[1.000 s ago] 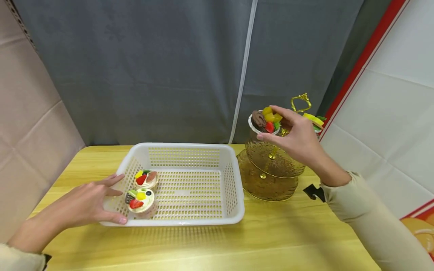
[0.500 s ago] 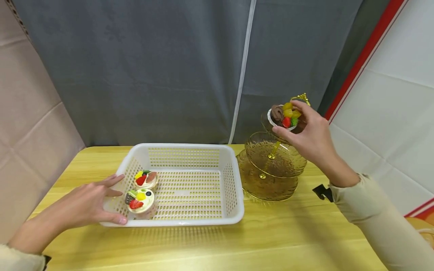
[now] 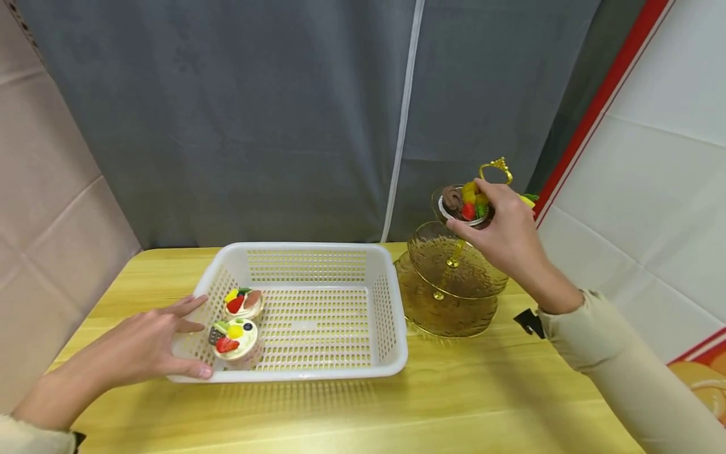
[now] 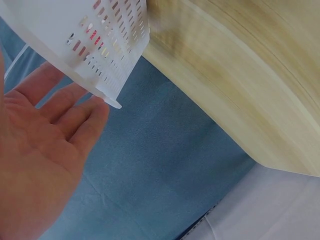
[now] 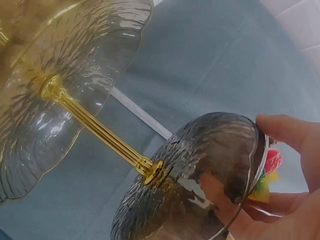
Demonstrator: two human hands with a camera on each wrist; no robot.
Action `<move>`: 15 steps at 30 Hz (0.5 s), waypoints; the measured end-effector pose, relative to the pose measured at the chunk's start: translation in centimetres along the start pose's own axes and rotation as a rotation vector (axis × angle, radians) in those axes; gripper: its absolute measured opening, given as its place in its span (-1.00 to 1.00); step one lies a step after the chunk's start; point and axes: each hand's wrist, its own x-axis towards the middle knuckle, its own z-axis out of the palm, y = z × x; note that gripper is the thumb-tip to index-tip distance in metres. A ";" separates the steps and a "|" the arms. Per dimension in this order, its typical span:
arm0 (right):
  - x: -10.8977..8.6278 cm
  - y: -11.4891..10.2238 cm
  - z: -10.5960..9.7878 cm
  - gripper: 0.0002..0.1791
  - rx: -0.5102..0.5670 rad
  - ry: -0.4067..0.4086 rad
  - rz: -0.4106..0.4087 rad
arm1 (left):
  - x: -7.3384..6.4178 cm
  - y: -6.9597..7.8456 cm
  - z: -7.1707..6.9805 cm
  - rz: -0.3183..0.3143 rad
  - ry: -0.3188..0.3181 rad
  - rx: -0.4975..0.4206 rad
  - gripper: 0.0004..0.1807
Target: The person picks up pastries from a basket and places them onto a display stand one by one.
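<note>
Fingers and thumb of my right hand (image 3: 507, 222) grip a chocolate cupcake (image 3: 454, 200) topped with yellow fruit and a strawberry. It is at the small top tier of a gold-trimmed, see-through cake stand (image 3: 428, 277); in the right wrist view the top tier (image 5: 220, 135) overlaps it and the fingertips reach the tier's edge. My left hand (image 3: 142, 340) rests with extended fingers on the left end of a white plastic basket (image 3: 306, 376). The left wrist view has its fingertips under the basket's rim (image 4: 55, 62). Two fruit-topped cream cupcakes (image 3: 235, 343) stand inside, at the left.
Another yellow-topped piece (image 3: 529, 199) shows partly behind my right hand. The stand's gold handle (image 3: 496, 168) rises above it. The basket and stand sit close together on a wooden table (image 3: 397, 416), with a grey curtain (image 3: 272, 126) behind and a white wall (image 3: 652, 208) at the right.
My right hand has carried the chocolate cupcake right to the stand's top tier, then shifted slightly left and down. My left hand and the basket have stayed in place.
</note>
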 end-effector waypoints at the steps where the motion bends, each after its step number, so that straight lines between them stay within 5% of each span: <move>1: 0.0 0.0 0.1 -0.14 -0.003 0.009 -0.007 | 0.0 0.0 0.0 0.000 0.001 -0.001 -0.06; 15: -0.5 -1.0 0.0 -0.25 -0.054 0.151 -0.118 | 0.0 -0.1 0.1 0.001 0.000 -0.006 -0.07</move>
